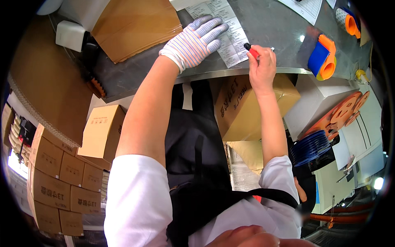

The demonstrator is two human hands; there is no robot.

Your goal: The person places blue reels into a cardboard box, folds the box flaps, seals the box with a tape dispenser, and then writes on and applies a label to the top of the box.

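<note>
My left hand (195,43), in a striped white-and-grey glove, lies flat with fingers outstretched across a sheet of printed labels (235,45) on the dark worktop. My bare right hand (263,68) grips a red marker (254,53) with a black end, just right of the sheet near the table's front edge. A small whitish tip shows beyond the fingers, too small to make out clearly. Beside the left hand lies a flat piece of brown cardboard (133,26).
A blue-and-orange tape dispenser (325,59) stands right of my right hand, with another dispenser (349,24) farther back. Printed papers (304,9) lie at the far edge. Below the table sit cardboard boxes (257,107). Blue spools (309,148) stand at the right; stacked cartons (57,181) at the left.
</note>
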